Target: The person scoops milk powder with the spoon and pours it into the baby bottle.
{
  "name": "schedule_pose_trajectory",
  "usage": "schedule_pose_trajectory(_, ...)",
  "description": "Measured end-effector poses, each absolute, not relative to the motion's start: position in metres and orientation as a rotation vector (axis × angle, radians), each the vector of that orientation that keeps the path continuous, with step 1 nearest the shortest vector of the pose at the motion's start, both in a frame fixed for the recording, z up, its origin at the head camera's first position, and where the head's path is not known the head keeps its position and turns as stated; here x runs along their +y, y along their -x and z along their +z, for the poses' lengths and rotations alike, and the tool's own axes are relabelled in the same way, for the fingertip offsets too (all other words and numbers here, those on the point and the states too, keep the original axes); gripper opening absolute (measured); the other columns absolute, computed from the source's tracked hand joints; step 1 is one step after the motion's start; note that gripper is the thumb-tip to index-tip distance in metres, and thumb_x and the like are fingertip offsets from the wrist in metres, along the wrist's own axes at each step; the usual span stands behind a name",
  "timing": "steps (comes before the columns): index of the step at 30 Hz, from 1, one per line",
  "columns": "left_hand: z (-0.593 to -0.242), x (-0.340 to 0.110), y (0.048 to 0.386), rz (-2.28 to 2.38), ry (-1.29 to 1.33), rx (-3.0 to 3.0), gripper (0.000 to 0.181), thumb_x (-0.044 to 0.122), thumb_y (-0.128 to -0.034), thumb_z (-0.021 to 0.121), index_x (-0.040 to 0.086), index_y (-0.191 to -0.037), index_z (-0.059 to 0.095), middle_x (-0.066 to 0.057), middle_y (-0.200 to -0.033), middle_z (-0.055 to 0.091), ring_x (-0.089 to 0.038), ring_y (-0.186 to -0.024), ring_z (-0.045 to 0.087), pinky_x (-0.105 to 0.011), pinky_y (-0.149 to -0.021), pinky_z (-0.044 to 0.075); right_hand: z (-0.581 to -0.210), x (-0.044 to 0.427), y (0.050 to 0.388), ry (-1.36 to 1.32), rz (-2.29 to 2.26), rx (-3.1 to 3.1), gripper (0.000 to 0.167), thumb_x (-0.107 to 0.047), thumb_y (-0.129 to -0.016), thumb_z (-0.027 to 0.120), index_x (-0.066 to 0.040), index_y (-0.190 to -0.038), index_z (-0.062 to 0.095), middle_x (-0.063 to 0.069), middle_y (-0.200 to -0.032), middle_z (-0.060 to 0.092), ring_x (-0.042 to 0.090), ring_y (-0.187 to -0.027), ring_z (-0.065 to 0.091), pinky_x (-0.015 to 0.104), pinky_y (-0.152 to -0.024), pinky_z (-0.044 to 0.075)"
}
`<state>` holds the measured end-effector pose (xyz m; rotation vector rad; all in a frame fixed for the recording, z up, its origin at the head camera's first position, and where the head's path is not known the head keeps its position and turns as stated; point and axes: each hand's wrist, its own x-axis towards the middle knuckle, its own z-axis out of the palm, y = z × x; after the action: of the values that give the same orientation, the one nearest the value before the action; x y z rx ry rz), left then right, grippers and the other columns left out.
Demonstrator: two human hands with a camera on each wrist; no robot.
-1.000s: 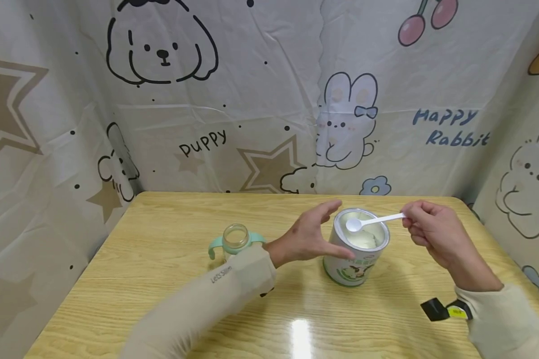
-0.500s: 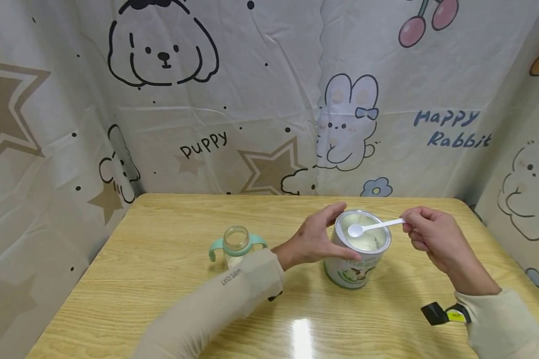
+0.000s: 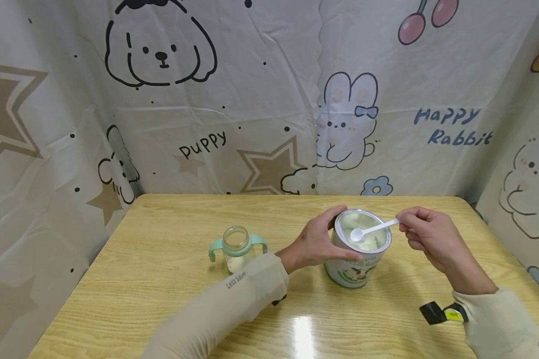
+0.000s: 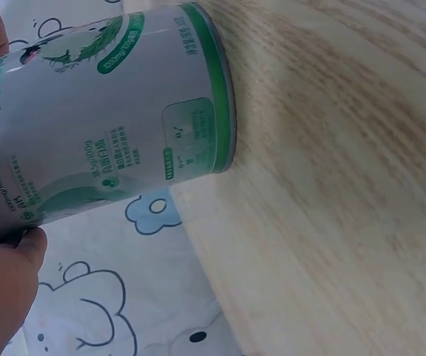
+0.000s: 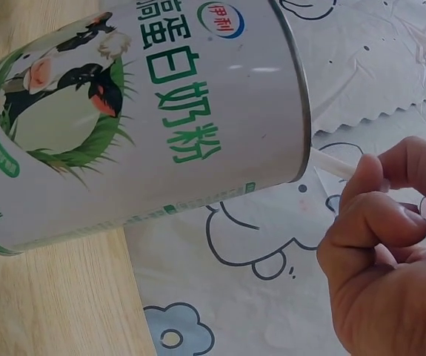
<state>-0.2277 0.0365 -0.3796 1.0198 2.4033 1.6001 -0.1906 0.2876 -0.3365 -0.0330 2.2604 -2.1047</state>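
Observation:
A white and green milk powder can point(image 3: 348, 273) stands on the table, its top uncovered and pale powder point(image 3: 369, 244) visible inside. My left hand point(image 3: 316, 242) grips the can's left side near the top, thumb in front and fingers behind. The right hand point(image 3: 435, 242) pinches the handle end of a white measuring scoop point(image 3: 357, 235), whose bowl is over the can's opening. In the right wrist view, part of the scoop handle point(image 5: 334, 164) shows beside the can's rim, between thumb and fingers; the bowl is hidden there.
Left of the can stands a clear baby bottle point(image 3: 236, 245) with green handles and no lid, some pale powder inside. My left sleeve point(image 3: 247, 294) passes in front of it. A printed cloth point(image 3: 260, 89) hangs behind the wooden table point(image 3: 170, 239).
My left hand has come in from the left and closed round the can. The right hand has moved slightly left, bringing the scoop's bowl a little lower over the opening.

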Motion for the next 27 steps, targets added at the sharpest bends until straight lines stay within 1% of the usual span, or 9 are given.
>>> schedule_pose_trajectory(6, -0.384, 0.037, 0.227, 1.619, -1.011, 2.384, 0.096, 0.018, -0.0709, 0.093, 0.005, -0.149, 0.039, -0.009, -0.139, 0.056, -0.013, -0.129, 0.052, -0.021, -0.109, 0.039, -0.339, 0.286, 0.192, 0.054, -2.048, 2.313, 0.012, -0.014, -0.100, 0.063, -0.018, -0.092, 0.069, -0.004, -0.080, 0.061, 0.008, -0.060, 0.046, 0.016, -0.049, 0.044)
schedule_pose_trajectory(8, -0.384, 0.037, 0.227, 1.618, -0.998, 2.384, 0.097, 0.018, -0.0708, 0.093, 0.005, -0.150, 0.039, -0.007, -0.138, 0.056, -0.012, -0.129, 0.052, -0.021, -0.109, 0.039, -0.339, 0.284, 0.193, 0.056, -1.948, 2.412, 0.008, -0.018, -0.101, 0.063, -0.014, -0.098, 0.070, -0.007, -0.083, 0.062, 0.008, -0.064, 0.048, 0.016, -0.053, 0.048)
schedule_pose_trajectory(12, -0.384, 0.038, 0.227, 1.621, -0.976, 2.378, 0.098, 0.017, -0.0707, 0.093, 0.005, -0.151, 0.037, -0.008, -0.140, 0.055, -0.014, -0.130, 0.051, -0.021, -0.110, 0.039, -0.339, 0.280, 0.193, 0.066, -1.662, 2.667, 0.035, -0.030, -0.101, 0.062, 0.001, -0.118, 0.066, -0.009, -0.094, 0.063, 0.010, -0.076, 0.054, 0.019, -0.065, 0.055)
schedule_pose_trajectory(14, -0.384, 0.038, 0.226, 1.616, -0.961, 2.383, 0.100, 0.017, -0.0708, 0.093, 0.005, -0.152, 0.036, -0.007, -0.142, 0.054, -0.014, -0.132, 0.050, -0.021, -0.110, 0.039, -0.339, 0.278, 0.192, 0.079, -1.551, 2.762, 0.047, -0.033, -0.101, 0.062, 0.007, -0.125, 0.062, -0.004, -0.102, 0.064, 0.011, -0.082, 0.056, 0.019, -0.068, 0.056)
schedule_pose_trajectory(15, -0.384, 0.038, 0.226, 1.616, -0.959, 2.383, 0.100, 0.017, -0.0709, 0.093, 0.005, -0.152, 0.036, -0.007, -0.142, 0.053, -0.014, -0.132, 0.050, -0.022, -0.110, 0.039, -0.339, 0.276, 0.191, 0.091, -1.504, 2.805, 0.048, -0.034, -0.101, 0.061, 0.007, -0.126, 0.062, -0.001, -0.105, 0.064, 0.011, -0.084, 0.057, 0.019, -0.069, 0.056)
schedule_pose_trajectory(20, -0.383, 0.037, 0.226, 1.615, -0.955, 2.384, 0.100, 0.017, -0.0711, 0.093, 0.005, -0.152, 0.035, -0.008, -0.143, 0.053, -0.014, -0.132, 0.049, -0.021, -0.109, 0.039, -0.341, 0.272, 0.189, 0.267, -1.312, 3.034, 0.032, -0.024, -0.100, 0.064, 0.003, -0.116, 0.071, 0.015, -0.107, 0.068, 0.013, -0.081, 0.056, 0.018, -0.063, 0.051)
schedule_pose_trajectory(23, -0.384, 0.037, 0.226, 1.625, -0.960, 2.375, 0.100, 0.016, -0.0713, 0.093, 0.004, -0.152, 0.035, -0.008, -0.142, 0.053, -0.013, -0.131, 0.050, -0.021, -0.109, 0.039, -0.342, 0.270, 0.189, 0.365, -1.221, 3.119, 0.023, -0.018, -0.099, 0.066, 0.001, -0.111, 0.074, 0.017, -0.104, 0.070, 0.012, -0.077, 0.055, 0.020, -0.060, 0.048)
schedule_pose_trajectory(25, -0.384, 0.037, 0.226, 1.625, -0.960, 2.376, 0.101, 0.016, -0.0715, 0.093, 0.004, -0.153, 0.034, -0.008, -0.143, 0.053, -0.013, -0.132, 0.049, -0.021, -0.110, 0.039, -0.342, 0.269, 0.189, 0.400, -1.194, 3.120, 0.023, -0.017, -0.099, 0.066, 0.000, -0.111, 0.074, 0.017, -0.106, 0.071, 0.011, -0.077, 0.056, 0.020, -0.061, 0.048)
schedule_pose_trajectory(27, -0.385, 0.037, 0.226, 1.629, -0.962, 2.371, 0.101, 0.016, -0.0717, 0.093, 0.004, -0.153, 0.034, -0.008, -0.143, 0.052, -0.013, -0.132, 0.049, -0.022, -0.110, 0.039, -0.341, 0.268, 0.189, 0.424, -1.173, 3.112, 0.022, -0.017, -0.099, 0.066, 0.000, -0.110, 0.074, 0.016, -0.103, 0.071, 0.011, -0.074, 0.055, 0.020, -0.058, 0.047)
